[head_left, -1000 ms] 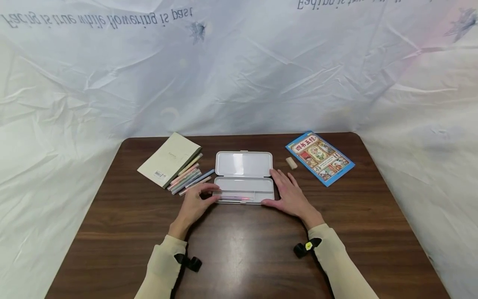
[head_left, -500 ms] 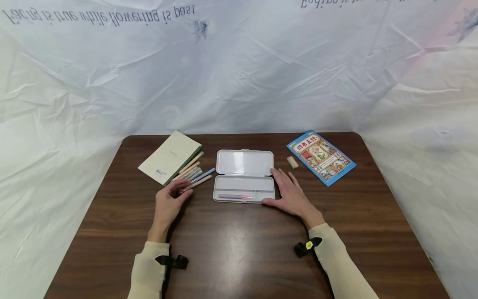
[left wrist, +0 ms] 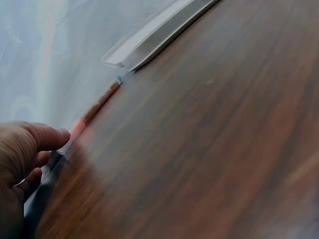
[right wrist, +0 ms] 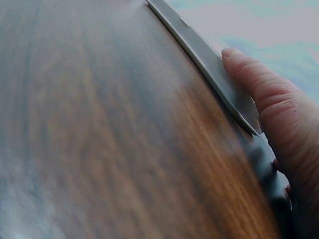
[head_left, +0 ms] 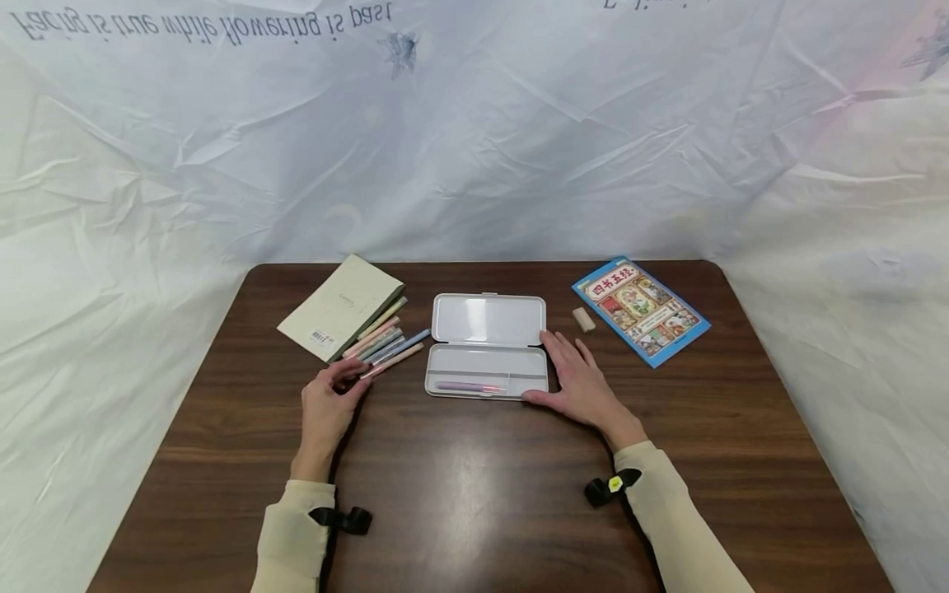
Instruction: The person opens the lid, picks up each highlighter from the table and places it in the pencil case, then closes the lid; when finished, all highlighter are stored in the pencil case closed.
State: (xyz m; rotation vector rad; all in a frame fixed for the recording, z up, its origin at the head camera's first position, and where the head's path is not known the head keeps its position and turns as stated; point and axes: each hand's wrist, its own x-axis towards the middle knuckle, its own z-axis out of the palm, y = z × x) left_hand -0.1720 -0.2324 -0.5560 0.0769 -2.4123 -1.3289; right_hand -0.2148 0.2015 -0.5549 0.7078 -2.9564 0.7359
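A white pencil case (head_left: 485,360) lies opened flat at mid-table, its lid folded back. One purple-pink pen (head_left: 467,386) rests in its front compartment. To the left, several pastel pens (head_left: 381,342) lie fanned beside a notebook. My left hand (head_left: 326,412) pinches the near end of the front peach-coloured pen (head_left: 400,357), thumb and forefinger at its tip; the left wrist view shows this pen (left wrist: 97,105) flat on the table. My right hand (head_left: 586,394) rests at the case's right end with fingers extended, the thumb (right wrist: 249,72) on the front edge.
A cream notebook (head_left: 337,305) lies at the back left, touching the pens. At the back right are a blue-bordered book (head_left: 643,309) and a small beige eraser (head_left: 583,319). A pale cloth (head_left: 474,148) hangs behind the brown table (head_left: 460,494).
My left hand has left the pencil case, where the purple-pink pen now lies, and moved left to the loose pens, closing on one. My right hand stays at the case.
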